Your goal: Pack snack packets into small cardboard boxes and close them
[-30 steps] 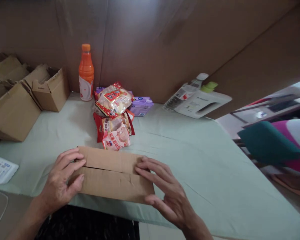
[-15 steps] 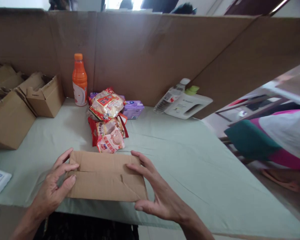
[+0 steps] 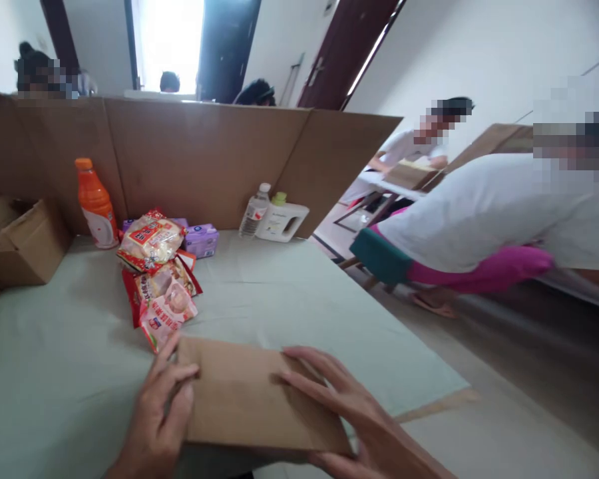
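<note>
Between my two hands is a brown cardboard box (image 3: pixel 244 399), its broad plain face toward me. My left hand (image 3: pixel 160 406) grips the box's left end, fingers along the upper corner and side. At the right end, my right hand (image 3: pixel 339 406) is wrapped round it, fingers over the top and thumb low at the front corner. Just beyond the box's left corner lies a pink snack packet (image 3: pixel 167 313). Further back is a red and clear snack bag (image 3: pixel 152 239), heaped over other packets.
An orange drink bottle (image 3: pixel 96 206), purple tissue packs (image 3: pixel 202 241), a clear bottle (image 3: pixel 255 211) and a white jug (image 3: pixel 282 223) stand along the cardboard partition (image 3: pixel 204 159). Open cardboard boxes (image 3: pixel 34 246) are at left. A person in a white shirt (image 3: pixel 479 213) sits right.
The view has swung right and up, bringing more people and the room into sight. Both hands still hold the box, whose face now looks plain, without the slit seen before.
</note>
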A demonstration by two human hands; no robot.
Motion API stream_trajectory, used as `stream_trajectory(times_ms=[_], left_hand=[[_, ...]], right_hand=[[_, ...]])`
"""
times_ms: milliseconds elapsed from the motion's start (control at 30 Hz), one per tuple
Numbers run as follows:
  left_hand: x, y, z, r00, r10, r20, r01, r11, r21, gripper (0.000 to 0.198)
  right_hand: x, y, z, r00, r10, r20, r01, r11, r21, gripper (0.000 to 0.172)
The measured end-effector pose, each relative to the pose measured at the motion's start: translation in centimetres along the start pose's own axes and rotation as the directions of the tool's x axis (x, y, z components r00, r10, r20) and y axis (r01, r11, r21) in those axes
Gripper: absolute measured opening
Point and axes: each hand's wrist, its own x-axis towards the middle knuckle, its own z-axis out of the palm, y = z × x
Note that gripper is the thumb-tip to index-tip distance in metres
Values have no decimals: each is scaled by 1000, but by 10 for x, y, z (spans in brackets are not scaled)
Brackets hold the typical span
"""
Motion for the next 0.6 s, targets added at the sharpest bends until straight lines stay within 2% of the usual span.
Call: stream_trajectory(times_ms=[100, 167, 233, 333, 433, 500, 600], left_hand=[[59, 17, 48, 961, -31, 276, 67, 990, -122, 36], [86, 25, 72, 944, -86, 318, 146, 975, -170, 55], [94, 28, 85, 946, -99, 309, 171, 961, -218, 67], [74, 14, 82, 945, -79, 316, 153, 964, -216, 68], [37, -18, 61, 956, -121, 266, 153, 983, -102, 56], [11, -43, 43, 970, -116, 215, 131, 990, -55, 39], [-21, -73, 21, 976, -84, 200, 97, 994, -56, 23]], right_hand=[[-53, 34, -11, 976, 146, -159, -173, 970, -171, 66], [-76, 67, -16, 935, 228, -271, -298, 920, -253, 62], [-84, 106, -24, 882, 290, -372, -406, 868, -286, 58], [-66, 169, -41, 805, 361, -472, -523, 807, -275, 55], [-26, 220, -58, 703, 451, -549, -651, 719, -243, 45], [3, 244, -63, 637, 485, -599, -713, 665, -221, 45], [37, 269, -62, 597, 492, -633, -740, 642, -199, 50]])
